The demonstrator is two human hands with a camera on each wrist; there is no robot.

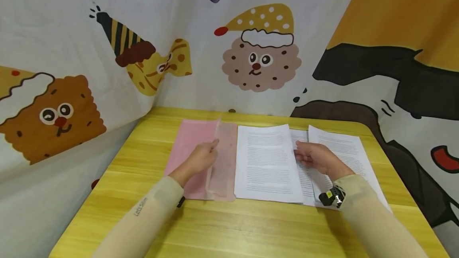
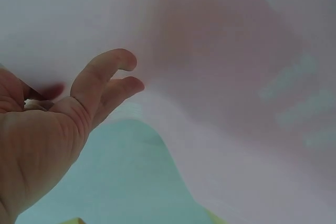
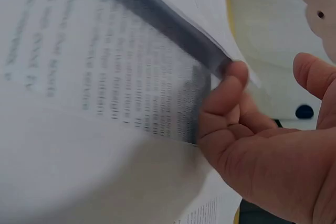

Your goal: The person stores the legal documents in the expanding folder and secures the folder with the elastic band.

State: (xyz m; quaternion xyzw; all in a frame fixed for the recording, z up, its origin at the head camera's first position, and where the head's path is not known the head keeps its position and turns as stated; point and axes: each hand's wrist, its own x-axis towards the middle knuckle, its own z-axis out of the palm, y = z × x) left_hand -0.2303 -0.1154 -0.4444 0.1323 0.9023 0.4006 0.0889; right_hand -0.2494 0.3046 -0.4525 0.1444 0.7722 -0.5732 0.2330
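On the left of the table lies a pink plastic folder [image 1: 191,134], with a translucent flap [image 1: 225,162] standing partly raised along its inner edge. My left hand [image 1: 201,156] holds that flap near its edge, thumb on top; the left wrist view shows bent fingers [image 2: 107,74] against the pale sheet. A stack of printed paper [image 1: 265,162] lies beside the folder. At its right edge, the curled fingers of my right hand [image 1: 317,157] touch the slightly lifted sheets, while the thumb [image 3: 310,74] stands apart from them. More printed sheets [image 1: 342,146] lie under and beyond this hand.
The papers and folder lie in a row on a yellow wood-grain table [image 1: 244,226]. A white curtain [image 1: 201,90] with cartoon biscuits hangs behind the table and along its left side. A dark watch-like strap [image 1: 333,196] sits at the right wrist.
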